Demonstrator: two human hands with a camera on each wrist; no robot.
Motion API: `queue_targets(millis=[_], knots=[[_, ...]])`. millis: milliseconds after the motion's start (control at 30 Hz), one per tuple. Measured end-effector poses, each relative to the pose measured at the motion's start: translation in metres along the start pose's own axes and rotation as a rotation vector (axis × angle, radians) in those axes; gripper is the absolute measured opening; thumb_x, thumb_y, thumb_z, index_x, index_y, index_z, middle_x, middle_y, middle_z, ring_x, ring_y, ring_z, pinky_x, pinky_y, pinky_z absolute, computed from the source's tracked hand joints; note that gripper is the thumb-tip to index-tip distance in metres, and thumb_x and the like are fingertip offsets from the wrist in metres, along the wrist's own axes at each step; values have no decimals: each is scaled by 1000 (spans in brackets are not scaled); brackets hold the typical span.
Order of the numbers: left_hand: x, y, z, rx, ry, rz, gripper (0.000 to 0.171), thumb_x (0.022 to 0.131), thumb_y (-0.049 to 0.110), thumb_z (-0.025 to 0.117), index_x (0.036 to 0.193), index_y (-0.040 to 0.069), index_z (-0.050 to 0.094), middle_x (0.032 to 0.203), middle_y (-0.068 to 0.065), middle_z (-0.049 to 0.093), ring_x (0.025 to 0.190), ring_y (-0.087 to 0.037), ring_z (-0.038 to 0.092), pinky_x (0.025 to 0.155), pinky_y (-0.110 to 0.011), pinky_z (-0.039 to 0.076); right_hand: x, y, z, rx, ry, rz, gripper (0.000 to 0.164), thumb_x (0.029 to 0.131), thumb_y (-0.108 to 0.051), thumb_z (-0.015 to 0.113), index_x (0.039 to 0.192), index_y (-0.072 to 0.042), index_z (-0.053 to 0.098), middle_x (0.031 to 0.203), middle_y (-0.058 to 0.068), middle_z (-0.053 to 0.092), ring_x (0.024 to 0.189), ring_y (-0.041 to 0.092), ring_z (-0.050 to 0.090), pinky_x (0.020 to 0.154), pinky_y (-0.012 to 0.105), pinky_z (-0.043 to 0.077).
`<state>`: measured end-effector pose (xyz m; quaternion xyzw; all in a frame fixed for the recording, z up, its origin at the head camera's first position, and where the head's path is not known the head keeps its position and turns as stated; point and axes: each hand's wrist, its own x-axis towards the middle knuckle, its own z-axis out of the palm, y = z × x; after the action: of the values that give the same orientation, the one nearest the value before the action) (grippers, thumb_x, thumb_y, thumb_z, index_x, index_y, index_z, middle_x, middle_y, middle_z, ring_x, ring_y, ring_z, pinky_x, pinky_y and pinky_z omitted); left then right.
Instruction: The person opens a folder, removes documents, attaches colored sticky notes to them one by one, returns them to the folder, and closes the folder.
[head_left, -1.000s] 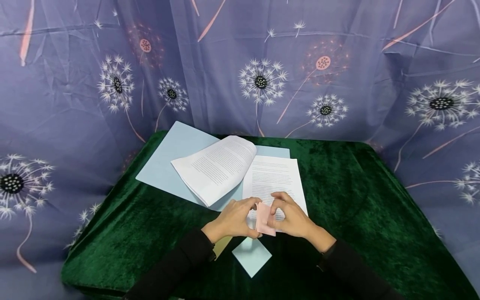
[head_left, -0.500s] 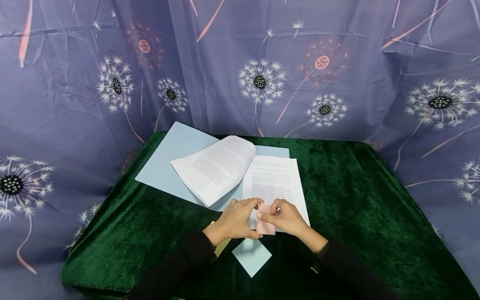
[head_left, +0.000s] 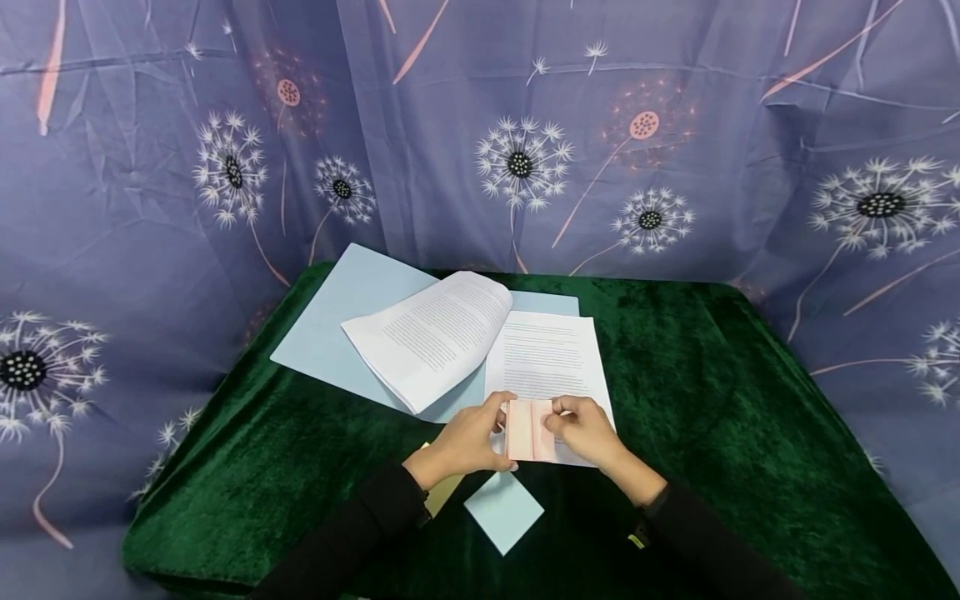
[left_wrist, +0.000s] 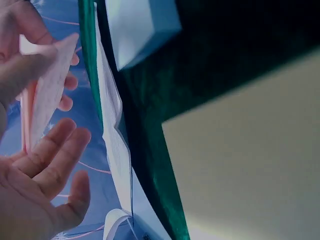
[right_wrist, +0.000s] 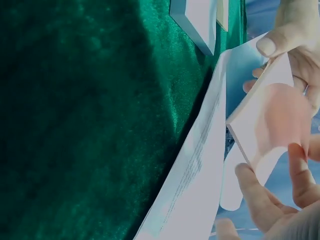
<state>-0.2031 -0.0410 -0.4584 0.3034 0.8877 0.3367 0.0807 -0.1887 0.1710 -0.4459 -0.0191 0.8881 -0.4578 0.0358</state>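
Over the lower edge of the printed pages, a small pink pad of paper [head_left: 520, 431], which looks like sticky notes, is held between both hands. My left hand [head_left: 468, 440] grips it by its top and bottom edges. With thumb and finger, my right hand [head_left: 588, 432] pinches the right side, where pink leaves stand lifted from a paler face. The right wrist view shows a curled pink sheet [right_wrist: 285, 117] over the pad. Just below the hands lies a light blue pad [head_left: 503, 512]. A yellow pad [head_left: 444, 493] is partly hidden under my left wrist.
Printed sheets [head_left: 547, 354] lie beyond the hands, with a thick bundle of pages [head_left: 442, 333] folded over to the left. Beneath them is a light blue folder [head_left: 330, 333]. Green velvet cloth [head_left: 712, 375] covers the table, and a patterned curtain [head_left: 435, 167] hangs behind.
My right hand has reached across the pink pad and drawn back right, pinching its leaves. The pad has gone from closed to spread, showing a paler face. The blue pad has stayed put.
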Motion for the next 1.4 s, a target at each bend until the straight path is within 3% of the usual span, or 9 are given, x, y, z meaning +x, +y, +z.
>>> queue_targets(millis=[167,333,500,800,933,1067,1200,1300,1400], knots=[[3,-1,1,-254,-59,-99,97,72,-4,87,151,1,32,109,-10,63,87,-15,67,70,-23,54,-1,-2,0,-22,80,-16,13,89,-4,64,87,5,74,125,29,68,111,39,68,70,25,49],[4,0,-2,-364,-78,-142,99,70,-8,86,152,0,31,108,-11,60,81,-12,65,67,-23,52,0,-2,-1,-12,98,-5,15,89,-3,65,91,7,76,123,28,69,105,36,69,65,24,49],[5,0,-8,-460,-106,-156,100,68,-10,84,152,-1,30,107,-12,60,81,-12,64,70,-24,55,1,0,-4,28,90,32,17,91,-5,65,92,7,77,124,27,69,110,36,67,70,23,48],[3,-2,-16,-535,-168,-97,99,72,-13,73,155,-2,20,117,-18,62,92,-15,64,78,-24,56,1,8,-9,140,138,59,14,90,-3,65,89,8,75,99,19,75,84,13,56,71,22,44],[2,-2,-18,-577,-198,-84,99,73,-13,68,157,-1,17,122,-19,60,96,-15,63,78,-23,53,2,10,-11,163,145,73,16,90,-3,66,94,9,75,100,19,75,82,10,57,71,22,47],[1,-3,-19,-595,-195,-52,86,78,-9,60,155,-2,22,120,-20,61,96,-15,61,77,-23,49,1,12,-14,169,136,76,18,91,-4,65,98,9,75,107,23,74,84,9,59,72,22,48],[2,-3,-17,-606,-119,-38,55,88,-3,56,140,-6,40,116,-24,62,89,-13,63,75,-25,55,0,13,-15,166,134,46,16,90,-3,65,93,8,76,118,24,72,93,14,65,73,19,50],[4,-2,-14,-609,-53,-54,34,94,6,59,124,-7,50,108,-22,62,81,-10,65,71,-27,59,-2,12,-15,150,136,-23,12,88,-1,65,88,5,76,119,24,73,101,25,69,75,18,51],[7,0,-10,-584,-2,-88,27,95,12,66,113,-5,55,97,-18,65,71,-8,63,65,-25,57,-2,10,-13,127,139,-131,11,87,2,66,86,3,77,113,24,74,106,33,70,78,19,53]])
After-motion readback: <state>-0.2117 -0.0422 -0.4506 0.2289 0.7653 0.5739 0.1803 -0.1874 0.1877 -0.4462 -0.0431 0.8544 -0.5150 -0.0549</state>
